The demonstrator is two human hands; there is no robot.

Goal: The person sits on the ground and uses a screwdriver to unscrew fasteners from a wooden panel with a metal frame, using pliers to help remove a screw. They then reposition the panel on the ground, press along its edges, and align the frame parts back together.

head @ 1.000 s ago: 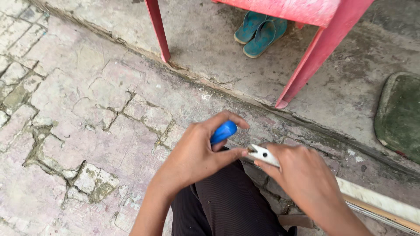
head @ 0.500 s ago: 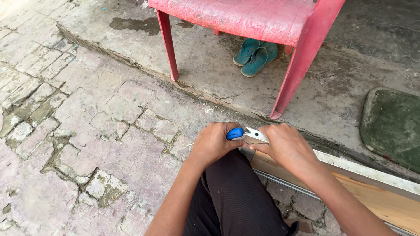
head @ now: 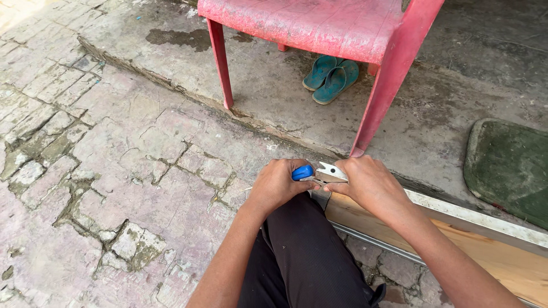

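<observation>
My left hand is closed around a blue tool handle, a screwdriver by its look, whose tip points right. My right hand grips a small white angled fitting at the near end of a long wooden board with a white edge strip. The tool's tip meets the fitting between my two hands, just above my knee in dark trousers. The shaft of the tool is mostly hidden by my fingers.
A red plastic chair stands on a raised concrete slab ahead, with a pair of teal sandals under it. A green mat lies at the right. Cracked stone paving spreads to the left.
The view has tilted up and the chair shows more. My hands have come closer together, and the blue handle is now more covered by my left fingers.
</observation>
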